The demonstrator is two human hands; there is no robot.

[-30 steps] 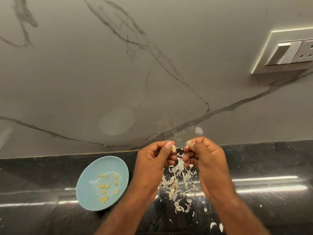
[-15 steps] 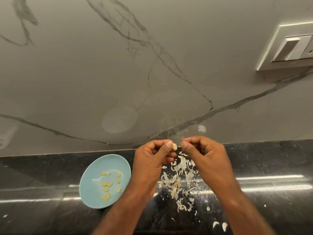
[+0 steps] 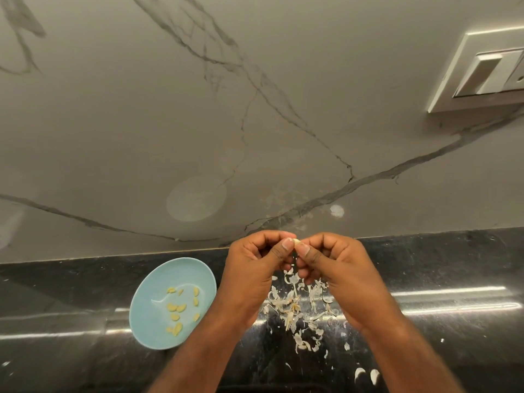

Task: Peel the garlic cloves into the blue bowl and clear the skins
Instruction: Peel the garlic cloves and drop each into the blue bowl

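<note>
A small pale garlic clove (image 3: 296, 241) shows between my two thumbs, raised above the counter. My left hand (image 3: 255, 268) pinches it with thumb and curled fingers. My right hand (image 3: 334, 268) meets it from the right, thumb tip against the clove; most of the clove is hidden. The blue bowl (image 3: 147, 313) sits on the black counter to the left of my left forearm and holds several peeled yellowish cloves (image 3: 177, 307). A pile of white garlic skins (image 3: 295, 307) lies on the counter under and between my hands.
The black polished counter (image 3: 453, 273) runs across the lower part of the view, with two pale bits (image 3: 367, 374) near its front edge. Behind it rises a grey marble backsplash (image 3: 255, 109) with a white switch plate (image 3: 482, 75) at the upper right.
My right hand has moved left and closed the gap to my left hand, so both thumbs now meet on the clove. The bowl and skins lie as before.
</note>
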